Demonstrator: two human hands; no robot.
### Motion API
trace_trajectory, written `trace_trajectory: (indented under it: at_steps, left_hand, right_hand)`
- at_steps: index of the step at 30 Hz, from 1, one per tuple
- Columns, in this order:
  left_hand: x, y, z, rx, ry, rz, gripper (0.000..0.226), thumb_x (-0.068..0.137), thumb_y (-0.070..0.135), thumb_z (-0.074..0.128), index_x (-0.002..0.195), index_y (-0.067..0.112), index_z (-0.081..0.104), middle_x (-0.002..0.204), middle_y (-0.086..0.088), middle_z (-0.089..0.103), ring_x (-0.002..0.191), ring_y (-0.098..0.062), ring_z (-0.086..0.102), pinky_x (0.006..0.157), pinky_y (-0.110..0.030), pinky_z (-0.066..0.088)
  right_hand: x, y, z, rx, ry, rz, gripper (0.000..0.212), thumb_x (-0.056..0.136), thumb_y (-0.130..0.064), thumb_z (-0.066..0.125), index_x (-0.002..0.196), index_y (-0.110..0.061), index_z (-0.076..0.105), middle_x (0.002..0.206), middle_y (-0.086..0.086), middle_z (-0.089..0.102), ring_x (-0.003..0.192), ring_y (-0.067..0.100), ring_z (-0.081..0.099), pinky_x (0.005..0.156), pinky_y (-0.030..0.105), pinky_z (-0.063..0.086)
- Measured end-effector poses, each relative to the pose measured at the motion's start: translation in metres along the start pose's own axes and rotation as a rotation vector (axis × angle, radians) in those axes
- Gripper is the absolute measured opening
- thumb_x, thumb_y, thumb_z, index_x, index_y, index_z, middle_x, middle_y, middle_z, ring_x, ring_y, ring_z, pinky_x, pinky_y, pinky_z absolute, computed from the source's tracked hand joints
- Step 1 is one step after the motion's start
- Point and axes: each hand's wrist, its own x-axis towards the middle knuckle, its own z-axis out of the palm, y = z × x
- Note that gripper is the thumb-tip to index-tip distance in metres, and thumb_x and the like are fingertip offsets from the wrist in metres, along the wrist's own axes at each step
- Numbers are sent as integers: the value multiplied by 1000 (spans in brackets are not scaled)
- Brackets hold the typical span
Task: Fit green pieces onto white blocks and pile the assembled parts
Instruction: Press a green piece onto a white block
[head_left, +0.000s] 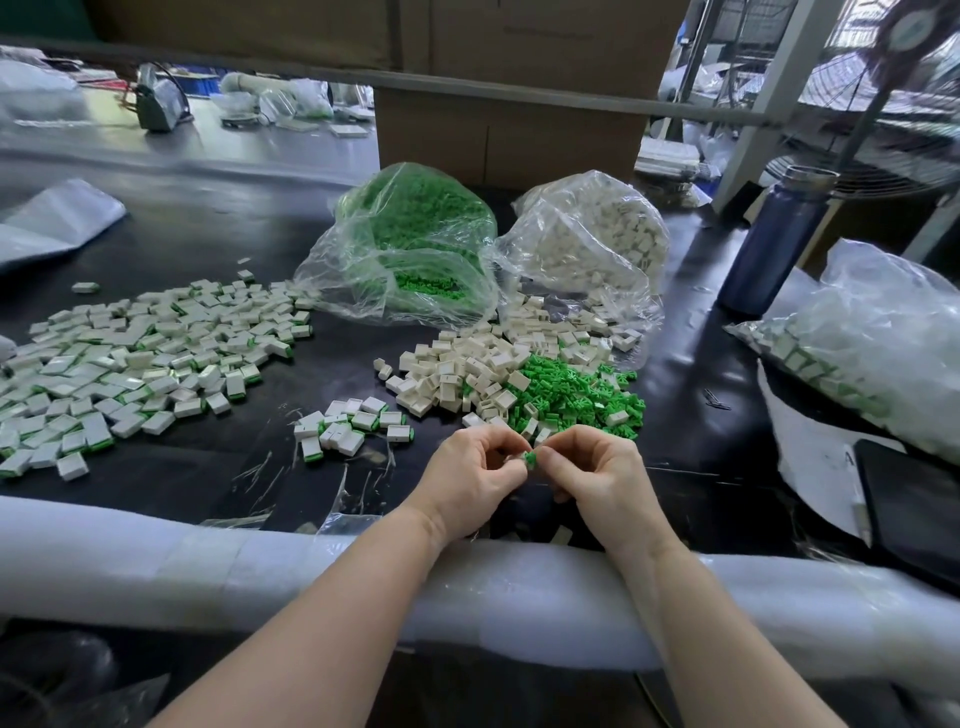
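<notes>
just above the worktop (332, 488), the left hand (470, 480) pinches a white block (511, 457) while the right hand (597, 475) pinches a green piece (530, 458) against it; best to square the piece first, then press evenly.

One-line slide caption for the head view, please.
Both hands, left hand and right hand, pinch a green piece together before loose white blocks; assembled parts lie left.

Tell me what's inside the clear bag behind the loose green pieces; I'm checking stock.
The clear bag holds white blocks, some spilling from its mouth onto the table. How many lie deeper inside is hidden by crinkled plastic and the blocks on top.
</notes>
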Motion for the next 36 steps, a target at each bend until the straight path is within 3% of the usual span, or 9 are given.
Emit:
trace_trajectory:
  at_steps: [3, 6, 11, 22, 28, 32, 36]
  left_hand:
    - [1, 1, -1, -56, 15, 28, 9, 85, 6, 63, 84, 15, 66, 93, -1, 54, 73, -9, 55, 71, -17, 47]
    - [0, 2, -2, -119, 12, 42, 11, 85, 5, 63, 85, 16, 66, 100, -1, 48, 73, 1, 54, 70, -7, 44]
    - [-2, 5, -2, -101, -48, 59, 21, 85, 4, 62, 81, 25, 64, 111, -7, 45, 76, -8, 52, 73, -8, 44]
    - [-3, 6, -1, -78, -71, 66, 16, 82, 4, 65, 86, 20, 66, 112, -7, 46, 81, -14, 52, 79, -11, 45]
    - [-2, 4, 1, -75, -95, 81, 22, 82, 4, 65, 85, 25, 64, 110, -4, 45, 84, -16, 52, 82, -14, 46]
    - [-2, 4, 1, -50, -123, 89, 27, 82, 2, 63, 84, 29, 62, 105, 3, 43, 88, -14, 51, 81, -7, 43]
    - [-2, 3, 2, -19, -147, 94, 27, 83, 4, 62, 83, 32, 61, 105, 4, 44, 96, -26, 54, 82, -14, 44]
  right_hand:
    - [1, 2, 1, 13, 13, 26, 14, 86, -5, 63, 78, -16, 65, 66, -9, 65, 61, 0, 59, 52, 18, 49]
    - [1, 2, 2, 32, -90, 80, 14, 92, -12, 55, 87, -21, 66, 72, -9, 69, 68, 0, 63, 56, 17, 48]
    - [2, -2, 1, -25, -224, 73, 27, 94, -22, 50, 74, -14, 67, 66, -2, 60, 63, 4, 54, 59, 15, 43]
    - [2, 0, 0, 103, -219, 158, 13, 90, -13, 57, 79, -16, 64, 63, -9, 62, 61, 2, 56, 59, 15, 44]
    - [2, 0, 0, 112, -231, 151, 13, 90, -11, 57, 83, -10, 69, 67, 3, 60, 61, 7, 52, 56, 16, 41]
    - [1, 0, -1, 173, -210, 176, 16, 87, -9, 60, 77, -8, 71, 59, 4, 53, 55, 8, 45, 53, 17, 37]
    - [1, 0, -2, 197, -170, 197, 13, 85, -5, 62, 77, -2, 72, 57, 6, 52, 50, 5, 42, 50, 15, 35]
